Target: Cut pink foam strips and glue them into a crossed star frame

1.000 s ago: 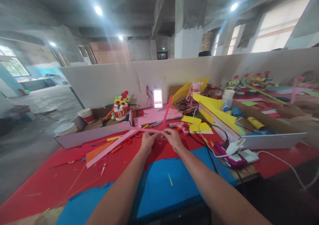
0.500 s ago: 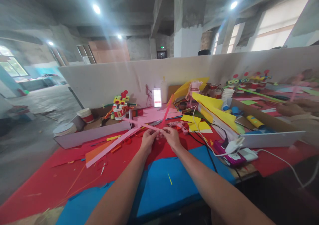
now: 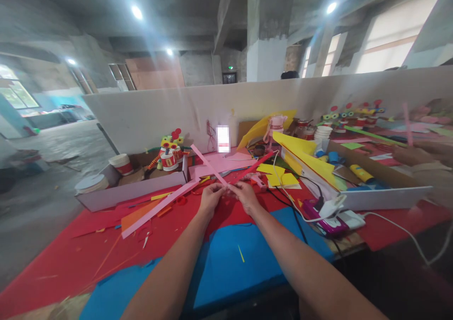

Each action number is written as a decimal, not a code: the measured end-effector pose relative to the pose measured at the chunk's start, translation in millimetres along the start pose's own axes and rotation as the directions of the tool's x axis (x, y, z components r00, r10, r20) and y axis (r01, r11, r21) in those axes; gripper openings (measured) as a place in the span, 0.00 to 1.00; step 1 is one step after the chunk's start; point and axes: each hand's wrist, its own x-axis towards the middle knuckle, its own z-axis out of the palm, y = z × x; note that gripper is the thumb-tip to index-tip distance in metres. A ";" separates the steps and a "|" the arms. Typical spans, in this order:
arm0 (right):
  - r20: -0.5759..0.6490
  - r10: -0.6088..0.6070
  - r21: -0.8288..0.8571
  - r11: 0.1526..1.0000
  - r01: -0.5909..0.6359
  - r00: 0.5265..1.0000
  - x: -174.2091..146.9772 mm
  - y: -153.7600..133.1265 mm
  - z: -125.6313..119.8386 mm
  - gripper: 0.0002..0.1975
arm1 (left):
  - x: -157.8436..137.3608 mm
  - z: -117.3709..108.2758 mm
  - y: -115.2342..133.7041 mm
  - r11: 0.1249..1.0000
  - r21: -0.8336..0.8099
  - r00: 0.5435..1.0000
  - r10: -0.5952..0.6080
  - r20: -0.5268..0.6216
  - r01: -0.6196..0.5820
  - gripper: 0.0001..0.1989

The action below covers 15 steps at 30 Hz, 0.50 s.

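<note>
My left hand and my right hand are close together over the red table covering, fingers pinched. Between the fingertips meet two narrow paper strips: a light pink strip slanting up to the left, and a red strip slanting up to the right. How their ends are joined is hidden by my fingers. A pink glue gun lies just beyond my right hand. To the left of my hands, another pink paper strip lies on the table over an orange piece.
A white box with a paper-cup robot figure stands at left. At right are a box of paper rolls, a purple power strip and trailing cables. Blue sheets lie beneath my forearms. Another person's sleeve shows at far right.
The pink strip has swung from lying almost flat to a steeper slant up left. The red strip has tipped from steep down towards the right. My hands have stayed nearly in place.
</note>
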 end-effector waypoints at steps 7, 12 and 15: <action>-0.041 -0.008 -0.003 1.000 0.008 0.999 2.1 4.1 -0.8 0.19 | -0.1 0.9 1.6 0.992 -0.120 0.999 -0.033 0.011 0.034 0.17; 0.017 -0.032 -0.032 0.999 0.033 0.999 -0.6 3.7 1.7 0.20 | 2.4 1.0 -1.5 0.998 -0.060 1.000 0.009 -0.005 -0.010 0.17; 0.031 -0.036 -0.043 0.998 0.037 0.999 -2.1 1.9 2.7 0.20 | 3.7 0.2 -2.7 0.998 -0.020 0.998 0.060 -0.018 -0.060 0.18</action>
